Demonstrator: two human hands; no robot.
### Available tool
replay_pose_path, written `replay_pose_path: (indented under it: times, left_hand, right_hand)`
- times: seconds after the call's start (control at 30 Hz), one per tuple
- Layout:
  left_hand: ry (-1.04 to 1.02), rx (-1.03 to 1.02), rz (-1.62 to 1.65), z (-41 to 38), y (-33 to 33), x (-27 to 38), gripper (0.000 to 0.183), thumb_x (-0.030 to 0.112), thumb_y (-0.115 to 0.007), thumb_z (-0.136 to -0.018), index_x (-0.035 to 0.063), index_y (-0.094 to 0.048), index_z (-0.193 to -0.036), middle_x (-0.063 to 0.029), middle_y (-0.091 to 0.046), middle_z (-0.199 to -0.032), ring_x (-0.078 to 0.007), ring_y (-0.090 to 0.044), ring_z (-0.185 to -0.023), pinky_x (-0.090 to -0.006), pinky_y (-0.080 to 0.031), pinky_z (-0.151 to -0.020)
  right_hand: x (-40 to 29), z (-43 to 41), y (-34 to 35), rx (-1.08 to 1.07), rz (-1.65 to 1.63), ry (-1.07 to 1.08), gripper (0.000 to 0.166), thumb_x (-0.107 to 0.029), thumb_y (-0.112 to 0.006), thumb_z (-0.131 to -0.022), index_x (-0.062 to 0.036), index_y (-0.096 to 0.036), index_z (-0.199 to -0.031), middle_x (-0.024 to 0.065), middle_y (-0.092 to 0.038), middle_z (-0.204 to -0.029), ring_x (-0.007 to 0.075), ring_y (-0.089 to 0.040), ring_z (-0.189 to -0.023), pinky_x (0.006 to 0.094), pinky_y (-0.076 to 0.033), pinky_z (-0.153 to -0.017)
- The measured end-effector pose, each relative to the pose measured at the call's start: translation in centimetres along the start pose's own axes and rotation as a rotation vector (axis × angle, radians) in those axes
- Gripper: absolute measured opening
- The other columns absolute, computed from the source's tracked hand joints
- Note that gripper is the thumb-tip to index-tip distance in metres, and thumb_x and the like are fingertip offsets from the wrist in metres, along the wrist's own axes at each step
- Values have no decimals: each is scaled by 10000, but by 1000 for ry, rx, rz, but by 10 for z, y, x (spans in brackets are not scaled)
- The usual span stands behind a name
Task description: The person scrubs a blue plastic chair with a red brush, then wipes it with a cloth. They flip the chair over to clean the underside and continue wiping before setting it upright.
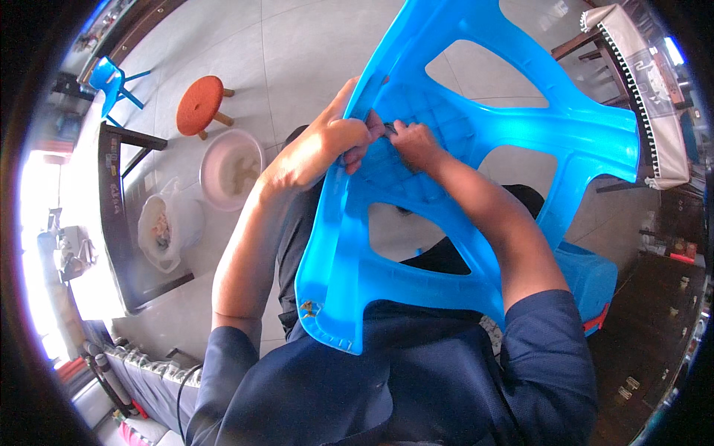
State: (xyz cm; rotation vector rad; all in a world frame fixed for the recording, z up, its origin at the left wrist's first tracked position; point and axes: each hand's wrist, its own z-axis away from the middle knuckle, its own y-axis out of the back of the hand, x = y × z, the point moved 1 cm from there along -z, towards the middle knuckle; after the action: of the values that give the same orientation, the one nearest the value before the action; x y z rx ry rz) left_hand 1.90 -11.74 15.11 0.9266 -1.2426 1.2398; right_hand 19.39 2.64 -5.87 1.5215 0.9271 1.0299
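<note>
A blue plastic stool [341, 240] lies tipped on its side across my lap, its hollow underside and cut-out legs facing me. My left hand [334, 134] grips the edge of the stool, fingers curled around onto the inner side. Inside the hollow, my right hand [415, 144] is against the ribbed underside of the seat. Between its fingertips and my left fingers is a small dark item [390, 130], perhaps cloth; most of it is hidden. A brown stain [307, 309] marks the stool's near leg end.
Left on the tiled floor stand a pink basin [207, 173] holding liquid, an orange-topped stool [198, 106], a white plastic bag [153, 245] and a small blue chair [109, 81]. A dark-framed table [116, 223] stands beside them. At right are a blue box [591, 279] and a cloth-covered table [664, 134].
</note>
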Motion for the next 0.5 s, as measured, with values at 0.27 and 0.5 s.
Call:
replay_pose_path:
  times: [0.27, 0.5]
  left_hand:
    - [2, 27, 0, 1, -4, 2, 739, 213, -479, -860, 102, -228, -1546, -53, -561, -952, -119, -493, -652, -286, -456, -602]
    - [14, 13, 9, 3, -5, 3, 728, 210, -503, -854, 113, -255, -1531, -45, -543, -941, -112, -481, -666, -282, -438, -606]
  right_hand:
    - [7, 16, 1, 105, -9, 103, 78, -108, -625, -808, -92, -623, -884, 99, -565, -860, 254, -650, -665, 379, -522, -550]
    - [6, 4, -14, 71, 53, 88, 42, -107, -635, -792, -82, -629, -826, 101, -580, -848, 258, -660, -691, 387, -524, -566]
